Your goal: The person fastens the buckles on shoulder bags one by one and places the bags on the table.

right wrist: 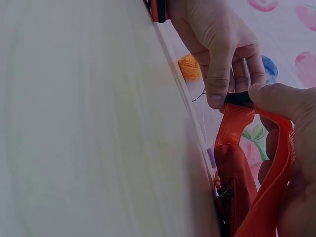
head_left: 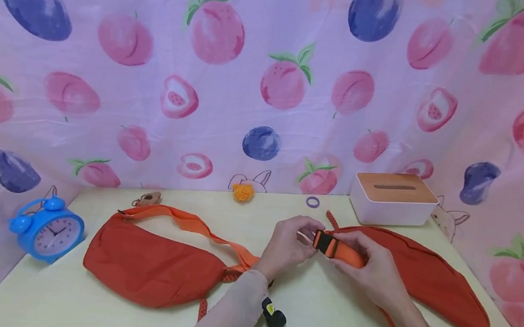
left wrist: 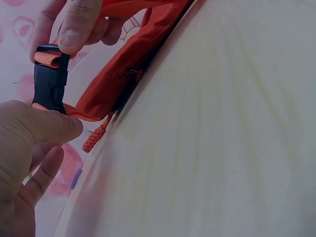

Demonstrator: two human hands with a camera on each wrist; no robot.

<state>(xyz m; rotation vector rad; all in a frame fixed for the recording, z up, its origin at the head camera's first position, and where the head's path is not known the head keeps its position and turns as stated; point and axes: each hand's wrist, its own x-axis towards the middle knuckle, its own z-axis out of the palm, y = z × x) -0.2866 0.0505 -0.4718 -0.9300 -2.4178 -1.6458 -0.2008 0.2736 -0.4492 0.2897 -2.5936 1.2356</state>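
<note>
Between my two hands is a black side-release buckle (head_left: 325,243) with orange webbing at both ends; its two halves look joined in the left wrist view. My left hand (head_left: 289,246) pinches its left end between thumb and fingers. With my right hand (head_left: 377,271) I grip the other end and the folded orange strap (head_left: 350,255). The strap belongs to a rust-red waist bag (head_left: 437,272) lying under and beyond my right hand. A second rust-red waist bag (head_left: 151,264) lies left of my left forearm, its orange strap (head_left: 202,229) looped behind it.
A blue alarm clock (head_left: 51,229) stands at the left edge. Along the back are a brown small item (head_left: 148,198), an orange yarn ball (head_left: 242,192), a purple ring (head_left: 313,202) and a white tissue box (head_left: 394,199) with a wooden lid. Fruit-print cloth hangs behind.
</note>
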